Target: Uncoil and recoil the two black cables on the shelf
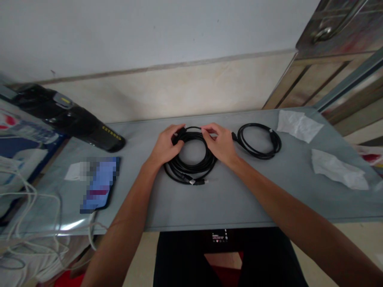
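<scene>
A thick coil of black cable (191,169) lies on the grey table, with light-tipped connectors (192,181) at its near side. My left hand (167,144) is closed around a black connector end at the coil's upper left. At the upper right, my right hand (218,141) pinches a strand of the cable between thumb and fingers. A short arc of that strand runs between both hands above the coil. Just right of my right hand rests a smaller coil of black cable (259,156), apart from the big one.
A phone (103,185) with a white cord lies at left, near a black bottle-shaped object (86,123) leaning over the table. Crumpled clear plastic bags (299,125) are on the right. White cables (32,199) tangle at far left. A wall stands behind, with a door handle (323,35) at upper right.
</scene>
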`<state>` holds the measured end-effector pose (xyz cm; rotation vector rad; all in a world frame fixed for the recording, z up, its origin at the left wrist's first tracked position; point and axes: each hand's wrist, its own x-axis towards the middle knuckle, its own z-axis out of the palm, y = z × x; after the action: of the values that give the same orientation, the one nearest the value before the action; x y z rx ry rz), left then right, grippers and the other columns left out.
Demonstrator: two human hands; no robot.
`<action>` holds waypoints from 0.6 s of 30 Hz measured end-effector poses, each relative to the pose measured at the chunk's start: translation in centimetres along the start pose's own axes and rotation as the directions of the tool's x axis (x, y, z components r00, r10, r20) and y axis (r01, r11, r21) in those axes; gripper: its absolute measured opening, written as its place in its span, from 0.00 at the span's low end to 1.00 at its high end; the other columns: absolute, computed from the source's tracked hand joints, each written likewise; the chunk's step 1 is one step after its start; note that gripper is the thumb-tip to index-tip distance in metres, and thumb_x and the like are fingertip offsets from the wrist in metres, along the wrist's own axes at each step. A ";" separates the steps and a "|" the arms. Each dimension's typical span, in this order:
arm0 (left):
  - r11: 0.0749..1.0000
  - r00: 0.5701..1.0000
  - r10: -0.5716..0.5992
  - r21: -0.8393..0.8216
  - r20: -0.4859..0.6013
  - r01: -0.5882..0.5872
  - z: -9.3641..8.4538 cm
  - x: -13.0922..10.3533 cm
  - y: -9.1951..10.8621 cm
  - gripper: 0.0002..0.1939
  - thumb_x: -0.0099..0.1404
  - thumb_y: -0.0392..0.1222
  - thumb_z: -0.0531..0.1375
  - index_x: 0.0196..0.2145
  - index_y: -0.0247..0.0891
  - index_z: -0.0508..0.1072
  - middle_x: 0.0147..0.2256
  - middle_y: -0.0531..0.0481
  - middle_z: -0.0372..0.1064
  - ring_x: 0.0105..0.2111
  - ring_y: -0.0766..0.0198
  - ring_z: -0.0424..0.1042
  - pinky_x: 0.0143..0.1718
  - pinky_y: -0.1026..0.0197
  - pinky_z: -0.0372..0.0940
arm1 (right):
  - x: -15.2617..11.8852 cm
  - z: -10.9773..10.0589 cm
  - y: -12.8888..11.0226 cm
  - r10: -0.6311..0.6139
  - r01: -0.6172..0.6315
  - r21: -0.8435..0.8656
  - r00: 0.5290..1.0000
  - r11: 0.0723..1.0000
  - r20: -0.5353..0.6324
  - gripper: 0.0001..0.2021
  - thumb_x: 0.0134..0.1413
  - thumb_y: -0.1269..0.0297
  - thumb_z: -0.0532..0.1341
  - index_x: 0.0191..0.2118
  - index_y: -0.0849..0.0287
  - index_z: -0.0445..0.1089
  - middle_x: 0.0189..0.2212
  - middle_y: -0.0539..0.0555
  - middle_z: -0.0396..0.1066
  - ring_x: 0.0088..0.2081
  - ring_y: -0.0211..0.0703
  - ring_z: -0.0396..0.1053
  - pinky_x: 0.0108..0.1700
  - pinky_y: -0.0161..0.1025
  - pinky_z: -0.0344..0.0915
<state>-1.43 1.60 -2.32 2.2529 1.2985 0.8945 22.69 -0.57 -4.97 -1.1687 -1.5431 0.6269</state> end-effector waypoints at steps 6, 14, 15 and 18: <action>0.997 0.999 -0.016 -0.071 0.033 0.019 -0.3 -0.1 -0.1 0.33 0.64 0.42 0.62 0.67 0.39 0.81 0.61 0.41 0.82 0.59 0.44 0.80 0.70 0.38 0.69 | 0.1 -0.1 -0.1 0.004 -0.004 0.000 1.000 1.000 0.006 0.10 0.75 0.55 0.64 0.46 0.52 0.81 0.46 0.54 0.87 0.48 0.50 0.85 0.50 0.48 0.83; 0.976 0.992 -0.122 -0.179 0.020 0.124 0.2 0.2 -0.6 0.33 0.63 0.42 0.65 0.66 0.40 0.83 0.62 0.41 0.82 0.61 0.43 0.80 0.72 0.38 0.67 | 0.0 -0.1 -0.2 -0.040 0.040 0.006 0.999 0.999 0.025 0.09 0.75 0.55 0.65 0.46 0.52 0.82 0.47 0.54 0.87 0.48 0.49 0.85 0.54 0.49 0.83; 0.976 0.992 -0.121 -0.181 0.017 0.122 0.3 0.2 -0.7 0.33 0.63 0.42 0.65 0.65 0.39 0.83 0.61 0.40 0.82 0.61 0.43 0.80 0.72 0.38 0.67 | 0.0 -0.1 -0.2 -0.050 0.050 0.004 0.998 0.999 0.025 0.09 0.75 0.55 0.65 0.46 0.52 0.82 0.47 0.54 0.87 0.48 0.49 0.85 0.54 0.49 0.83; 0.981 0.995 -0.098 -0.168 0.000 0.096 0.5 0.2 -0.9 0.32 0.63 0.41 0.64 0.65 0.37 0.82 0.61 0.40 0.82 0.61 0.43 0.80 0.72 0.39 0.68 | -0.1 0.0 -0.2 -0.055 0.055 -0.005 0.998 0.998 0.024 0.08 0.74 0.56 0.66 0.47 0.52 0.82 0.48 0.53 0.87 0.48 0.49 0.85 0.52 0.47 0.83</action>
<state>-1.59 2.23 -3.12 2.0417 1.2745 0.9415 22.65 -0.74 -4.86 -1.1229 -1.5928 0.6025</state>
